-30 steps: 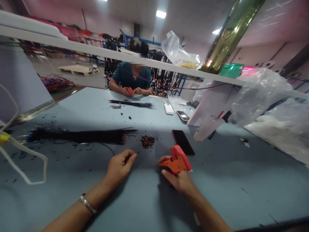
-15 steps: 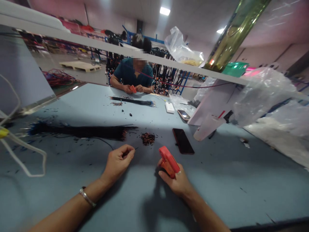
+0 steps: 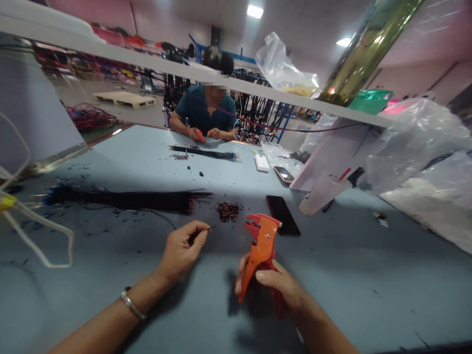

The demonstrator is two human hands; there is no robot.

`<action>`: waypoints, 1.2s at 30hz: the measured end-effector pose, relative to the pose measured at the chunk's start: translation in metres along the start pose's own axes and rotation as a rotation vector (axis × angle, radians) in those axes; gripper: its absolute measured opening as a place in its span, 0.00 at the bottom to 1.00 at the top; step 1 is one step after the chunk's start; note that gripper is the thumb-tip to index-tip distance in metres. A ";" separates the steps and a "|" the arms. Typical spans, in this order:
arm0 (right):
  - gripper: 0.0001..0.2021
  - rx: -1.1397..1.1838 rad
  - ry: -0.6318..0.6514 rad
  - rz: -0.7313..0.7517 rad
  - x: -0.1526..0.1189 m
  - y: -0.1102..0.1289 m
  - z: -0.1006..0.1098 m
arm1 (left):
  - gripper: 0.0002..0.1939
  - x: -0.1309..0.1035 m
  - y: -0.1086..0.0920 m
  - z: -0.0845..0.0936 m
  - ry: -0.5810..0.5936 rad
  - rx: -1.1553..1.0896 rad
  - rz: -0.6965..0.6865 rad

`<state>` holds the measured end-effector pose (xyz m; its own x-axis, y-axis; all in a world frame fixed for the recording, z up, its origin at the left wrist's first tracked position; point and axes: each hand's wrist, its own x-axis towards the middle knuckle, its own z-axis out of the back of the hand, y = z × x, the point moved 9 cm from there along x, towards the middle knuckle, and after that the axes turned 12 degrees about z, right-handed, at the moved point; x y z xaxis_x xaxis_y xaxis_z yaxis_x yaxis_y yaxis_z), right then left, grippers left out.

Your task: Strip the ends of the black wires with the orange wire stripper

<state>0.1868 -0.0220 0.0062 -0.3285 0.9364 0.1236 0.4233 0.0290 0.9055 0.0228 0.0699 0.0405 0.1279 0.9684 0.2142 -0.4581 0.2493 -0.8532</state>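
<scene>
Between the thumb and fingertips of my left hand (image 3: pixel 184 248) is a thin black wire (image 3: pixel 211 227), its short end pointing right. Fingers of my right hand (image 3: pixel 275 282) wrap round the handles of an orange and red wire stripper (image 3: pixel 262 243), whose jaws are up and face left. A gap separates the tool from the wire end. A long bundle of black wires (image 3: pixel 129 200) lies on the table behind my left hand. At its right end is a small pile of short offcuts (image 3: pixel 227 211).
A dark phone (image 3: pixel 283 216), a cup with a red straw (image 3: pixel 322 194), a white box (image 3: pixel 261 162) and another phone (image 3: pixel 283 174) are on the right. A person (image 3: pixel 204 110) sits opposite, behind a smaller wire bundle (image 3: pixel 206 153). White cable loops (image 3: pixel 40 236) hang at left.
The wire stripper has turned in my right hand, so its orange side and jaws now show. My left hand has barely moved. The person opposite has shifted their hands and red tool slightly.
</scene>
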 end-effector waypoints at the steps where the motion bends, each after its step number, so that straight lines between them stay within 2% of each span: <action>1: 0.16 0.031 0.002 0.004 -0.001 0.001 -0.002 | 0.10 -0.001 -0.001 0.000 0.000 0.001 -0.001; 4: 0.21 0.164 0.045 0.029 -0.002 0.004 -0.008 | 0.10 -0.002 -0.001 0.001 -0.002 0.007 0.005; 7: 0.26 0.306 0.099 -0.012 -0.002 -0.002 -0.015 | 0.10 -0.003 -0.003 0.001 0.003 0.020 -0.002; 11: 0.24 0.421 0.134 -0.081 0.000 -0.015 -0.024 | 0.11 -0.003 -0.004 -0.003 0.032 0.021 -0.018; 15: 0.21 0.378 0.054 -0.091 0.005 -0.019 -0.022 | 0.11 -0.002 -0.003 -0.006 0.054 0.003 -0.016; 20: 0.16 0.393 0.103 -0.169 0.003 -0.025 -0.029 | 0.11 -0.003 -0.003 -0.010 0.071 0.001 -0.027; 27: 0.20 0.383 0.141 -0.261 -0.001 -0.045 -0.027 | 0.11 -0.004 -0.002 -0.010 0.066 -0.018 -0.032; 36: 0.21 0.374 0.171 -0.228 0.001 -0.039 -0.030 | 0.11 -0.006 -0.009 -0.013 0.111 -0.044 -0.051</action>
<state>0.1450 -0.0331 -0.0170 -0.5699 0.8211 0.0323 0.5891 0.3809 0.7126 0.0374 0.0619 0.0406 0.2482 0.9465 0.2063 -0.4095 0.2955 -0.8632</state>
